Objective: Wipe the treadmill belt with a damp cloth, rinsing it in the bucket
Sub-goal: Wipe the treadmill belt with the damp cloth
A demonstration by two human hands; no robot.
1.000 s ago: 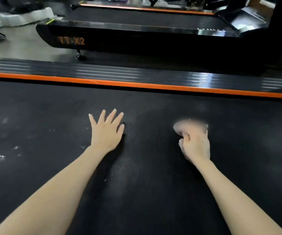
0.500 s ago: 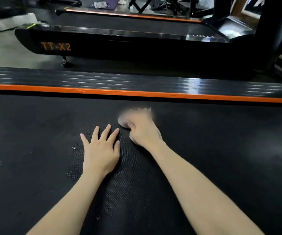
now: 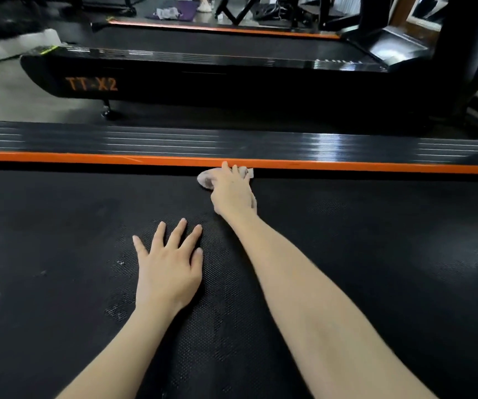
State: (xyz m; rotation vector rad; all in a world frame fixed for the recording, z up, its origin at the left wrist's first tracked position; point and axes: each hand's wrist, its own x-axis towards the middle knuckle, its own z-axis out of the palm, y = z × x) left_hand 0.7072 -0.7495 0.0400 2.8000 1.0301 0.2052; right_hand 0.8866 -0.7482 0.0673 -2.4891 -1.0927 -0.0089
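Note:
The black textured treadmill belt [image 3: 376,254] fills the lower part of the view. My right hand [image 3: 232,191] reaches far forward and holds a small pale cloth [image 3: 206,180] against the belt, right at the orange strip [image 3: 88,158] along the belt's far edge. The cloth shows at both sides of the hand; most of it is hidden under the hand. My left hand [image 3: 168,269] lies flat on the belt nearer to me, fingers spread and straight. Pale smudges [image 3: 119,263] mark the belt left of this hand. No bucket is in view.
Beyond the orange strip runs a ribbed black side rail [image 3: 260,142]. A second treadmill marked TT-X2 [image 3: 91,83] stands behind it on a grey floor, its upright post [image 3: 462,53] at the far right. A third treadmill [image 3: 217,33] and gym gear lie further back.
My right hand has swept the cloth from the right of the belt leftward and forward to the orange strip. My left hand has stayed flat on the belt.

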